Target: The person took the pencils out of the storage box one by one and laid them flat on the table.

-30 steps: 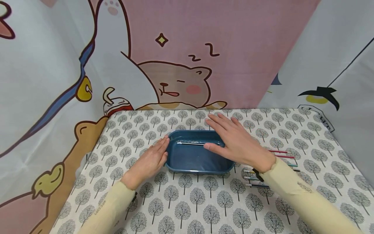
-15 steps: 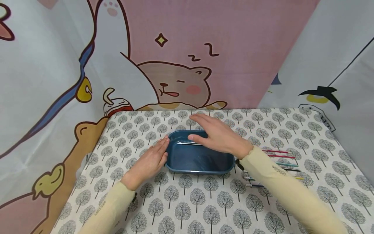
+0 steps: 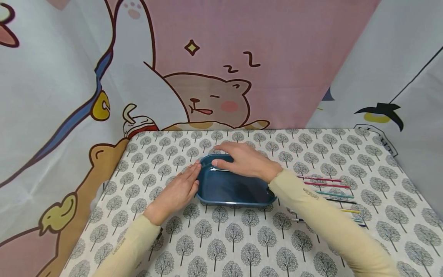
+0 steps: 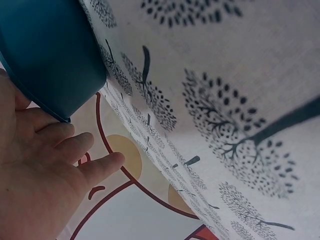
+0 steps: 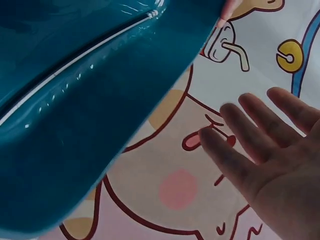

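Observation:
A dark blue rectangular tray sits on the table, its side wall large in the left wrist view. Against its left rim rests my left hand, fingers extended. My right hand hovers over the tray's back part, palm down, thumb spread from the fingers; the right wrist view finds this hand holding nothing. Inside the tray, along the back wall, lies one thin pencil with a pale stripe of reflected light. From the head, only its left end shows below my right thumb.
Several thin pencils, among them a red one and a teal one, lie side by side right of the tray, partly hidden under my right sleeve. A tree-print cloth covers the table. Cartoon curtains hang behind.
My right hand has swept left over the tray, from its right side toward the middle, uncovering more of the pencils' right ends. The left hand, tray and pencil inside have stayed in place.

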`<state>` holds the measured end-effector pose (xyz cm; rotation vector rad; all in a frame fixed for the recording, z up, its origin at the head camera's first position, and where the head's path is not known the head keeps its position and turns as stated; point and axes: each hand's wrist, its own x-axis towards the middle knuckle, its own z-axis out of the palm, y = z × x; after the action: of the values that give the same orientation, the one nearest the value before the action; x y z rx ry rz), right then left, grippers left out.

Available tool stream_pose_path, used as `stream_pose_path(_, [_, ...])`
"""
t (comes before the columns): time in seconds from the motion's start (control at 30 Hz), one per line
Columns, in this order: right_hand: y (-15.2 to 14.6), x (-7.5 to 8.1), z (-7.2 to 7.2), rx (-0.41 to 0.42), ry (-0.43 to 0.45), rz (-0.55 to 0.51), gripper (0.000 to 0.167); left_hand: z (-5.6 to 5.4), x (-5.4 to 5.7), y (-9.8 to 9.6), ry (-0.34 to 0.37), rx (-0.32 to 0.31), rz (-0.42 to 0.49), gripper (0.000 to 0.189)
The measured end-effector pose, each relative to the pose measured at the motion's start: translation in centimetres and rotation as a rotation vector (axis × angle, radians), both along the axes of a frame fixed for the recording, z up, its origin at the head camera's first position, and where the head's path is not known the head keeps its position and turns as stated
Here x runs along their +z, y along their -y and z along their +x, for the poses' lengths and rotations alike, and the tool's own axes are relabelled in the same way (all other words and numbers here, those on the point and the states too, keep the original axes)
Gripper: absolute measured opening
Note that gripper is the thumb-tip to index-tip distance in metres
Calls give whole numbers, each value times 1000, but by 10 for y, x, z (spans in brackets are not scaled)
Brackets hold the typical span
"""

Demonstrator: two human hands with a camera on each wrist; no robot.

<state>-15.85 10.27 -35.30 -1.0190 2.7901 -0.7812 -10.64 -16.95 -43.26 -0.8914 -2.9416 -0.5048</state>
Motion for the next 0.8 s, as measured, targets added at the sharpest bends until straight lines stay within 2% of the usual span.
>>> stream_pose_path(0.23, [10, -13, -10, 72, 31, 19, 59, -1, 0, 0, 4, -3, -8, 56])
stream_pose_path(0.47, [13, -24, -15, 77, 75, 26, 57, -1, -1, 0, 6, -4, -5, 56])
stream_pose_path(0.8, [16, -43, -17, 110, 32, 107, 54, -1, -1, 0, 6, -3, 2, 57])
